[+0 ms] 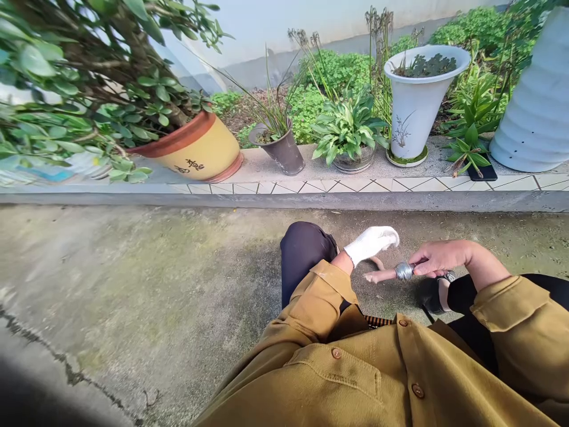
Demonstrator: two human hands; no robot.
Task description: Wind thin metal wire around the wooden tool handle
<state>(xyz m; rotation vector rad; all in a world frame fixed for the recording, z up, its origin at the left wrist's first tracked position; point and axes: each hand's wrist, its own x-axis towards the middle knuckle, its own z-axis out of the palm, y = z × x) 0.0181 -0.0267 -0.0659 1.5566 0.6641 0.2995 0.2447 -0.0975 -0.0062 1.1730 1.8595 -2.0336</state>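
My left hand [373, 243] wears a white glove and is raised in front of my left knee, its fingers curled together. Whatever it may hold is hidden beneath the fingers. To its right, my bare right hand [442, 256] is closed round one end of a tan, stick-like piece [383, 276] that looks like wood. Shiny silver wrapping [403, 271] circles this piece just beyond my fingers. A second tan prong [377, 263] shows below the glove; whether it joins the stick I cannot tell. The stick's free end points left, just under my left hand.
A tiled ledge [275, 187] runs ahead, bearing a yellow pot [208, 148], a dark pot [287, 154], a leafy plant [351, 127], a white planter [409, 110] and a black phone-like slab [483, 172]. Concrete ground [155, 284] spreads left. A dark shoe [433, 296] is near my right hand.
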